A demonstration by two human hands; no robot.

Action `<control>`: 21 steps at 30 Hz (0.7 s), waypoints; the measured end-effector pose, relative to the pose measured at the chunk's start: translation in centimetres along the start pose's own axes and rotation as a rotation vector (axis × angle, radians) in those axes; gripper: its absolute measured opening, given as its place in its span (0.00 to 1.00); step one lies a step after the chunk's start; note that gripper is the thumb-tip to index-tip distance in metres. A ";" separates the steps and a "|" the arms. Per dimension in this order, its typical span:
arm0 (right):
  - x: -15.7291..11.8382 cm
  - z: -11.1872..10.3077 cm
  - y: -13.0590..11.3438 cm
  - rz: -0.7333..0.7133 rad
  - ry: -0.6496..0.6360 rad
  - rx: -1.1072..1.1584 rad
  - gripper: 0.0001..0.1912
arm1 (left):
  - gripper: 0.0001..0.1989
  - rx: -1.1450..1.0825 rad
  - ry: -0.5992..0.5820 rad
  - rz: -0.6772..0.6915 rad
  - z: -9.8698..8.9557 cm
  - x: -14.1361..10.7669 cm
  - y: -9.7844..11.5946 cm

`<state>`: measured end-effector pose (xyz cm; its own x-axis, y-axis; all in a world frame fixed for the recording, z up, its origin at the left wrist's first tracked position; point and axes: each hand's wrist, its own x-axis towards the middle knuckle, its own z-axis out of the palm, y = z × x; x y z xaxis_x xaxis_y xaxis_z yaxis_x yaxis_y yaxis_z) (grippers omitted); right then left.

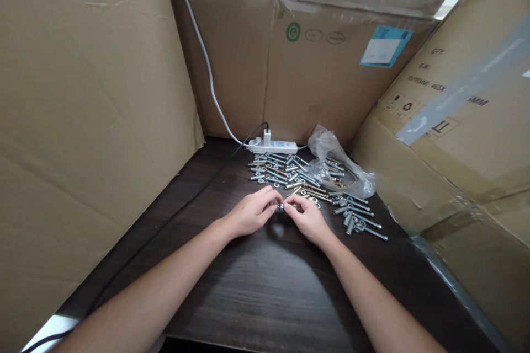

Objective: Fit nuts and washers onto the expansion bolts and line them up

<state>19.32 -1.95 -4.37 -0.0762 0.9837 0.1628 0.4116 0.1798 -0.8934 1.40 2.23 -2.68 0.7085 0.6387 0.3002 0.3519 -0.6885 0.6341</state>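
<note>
Left hand (256, 210) and right hand (307, 217) pinching a metal part (281, 207) between them, over the table (265, 292); likely too small for fuller grip. Bolts (309, 178) lie just beyond (kept within reach, presumably).

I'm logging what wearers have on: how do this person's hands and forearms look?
The left hand and right hand are ungloved. Both forearms are uncovered, with no sleeve, watch, bracelet or cable on them. No ring shows, though some fingers are partly hidden.
</note>
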 end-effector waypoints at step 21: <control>0.3 -0.1 0.6 -0.008 -0.024 0.033 0.13 | 0.07 0.003 -0.035 -0.017 0.0 0.0 0.0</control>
<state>19.64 -1.58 -4.79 -0.1015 0.9819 0.1601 0.3808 0.1870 -0.9055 1.42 2.18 -2.66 0.7233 0.6379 0.2645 0.3655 -0.6786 0.6371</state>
